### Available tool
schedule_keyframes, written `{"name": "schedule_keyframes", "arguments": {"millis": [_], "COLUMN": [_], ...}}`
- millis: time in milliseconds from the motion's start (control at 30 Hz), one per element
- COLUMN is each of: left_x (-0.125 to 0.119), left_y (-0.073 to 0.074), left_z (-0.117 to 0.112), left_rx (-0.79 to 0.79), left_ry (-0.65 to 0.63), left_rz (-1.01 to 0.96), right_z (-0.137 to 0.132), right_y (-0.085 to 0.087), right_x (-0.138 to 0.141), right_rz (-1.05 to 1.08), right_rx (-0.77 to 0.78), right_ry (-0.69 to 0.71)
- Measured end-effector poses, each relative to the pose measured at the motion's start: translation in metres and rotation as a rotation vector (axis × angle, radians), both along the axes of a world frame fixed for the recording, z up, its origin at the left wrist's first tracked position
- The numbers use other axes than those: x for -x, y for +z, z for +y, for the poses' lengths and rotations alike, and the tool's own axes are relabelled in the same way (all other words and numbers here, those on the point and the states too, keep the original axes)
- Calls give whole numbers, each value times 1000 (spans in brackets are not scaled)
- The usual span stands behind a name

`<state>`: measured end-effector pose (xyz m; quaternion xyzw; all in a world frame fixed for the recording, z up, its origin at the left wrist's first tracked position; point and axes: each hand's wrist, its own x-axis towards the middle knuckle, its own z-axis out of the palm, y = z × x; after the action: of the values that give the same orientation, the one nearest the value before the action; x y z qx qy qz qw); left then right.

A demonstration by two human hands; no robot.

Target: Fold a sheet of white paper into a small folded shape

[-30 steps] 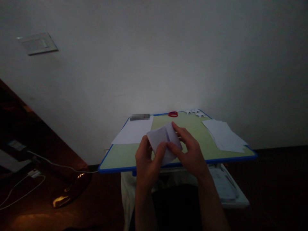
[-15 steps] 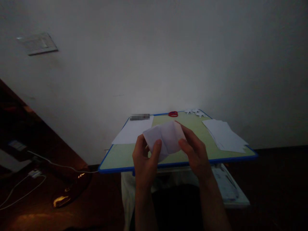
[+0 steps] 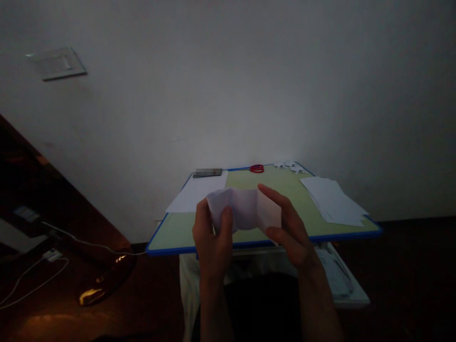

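Both hands hold a folded white paper [image 3: 245,209] above the near edge of a small green table with a blue rim [image 3: 178,249]. My left hand [image 3: 212,240] pinches the paper's left end between thumb and fingers. My right hand [image 3: 290,228] grips its right end, thumb below and forefinger along the top. The paper is spread wide between them, with creases showing.
On the table lie a white sheet [image 3: 197,192] at the left, a stack of white sheets [image 3: 333,199] at the right, red scissors [image 3: 256,168], paper cut-outs [image 3: 288,166] and a dark flat object [image 3: 207,173] at the back. A wall stands behind; cables [image 3: 53,256] lie on the floor at left.
The hands have drawn apart, left going left and right going right. The folded paper has opened from a compact packet into a wider strip.
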<state>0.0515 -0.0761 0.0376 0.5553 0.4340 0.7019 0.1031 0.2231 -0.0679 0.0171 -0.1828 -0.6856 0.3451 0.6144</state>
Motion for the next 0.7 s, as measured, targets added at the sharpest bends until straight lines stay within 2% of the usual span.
{"name": "schedule_keyframes", "arguments": {"millis": [333, 700], "left_x": [1, 3], "left_y": [-8, -6], "left_z": [3, 1], "left_rx": [34, -5], "left_ry": [-7, 16], "left_rz": [15, 85], "right_z": [-1, -5], "right_y": [0, 2], "right_x": [5, 1], "right_rz": [8, -11], "right_rx": [-88, -128], "right_ry": [-7, -50]}}
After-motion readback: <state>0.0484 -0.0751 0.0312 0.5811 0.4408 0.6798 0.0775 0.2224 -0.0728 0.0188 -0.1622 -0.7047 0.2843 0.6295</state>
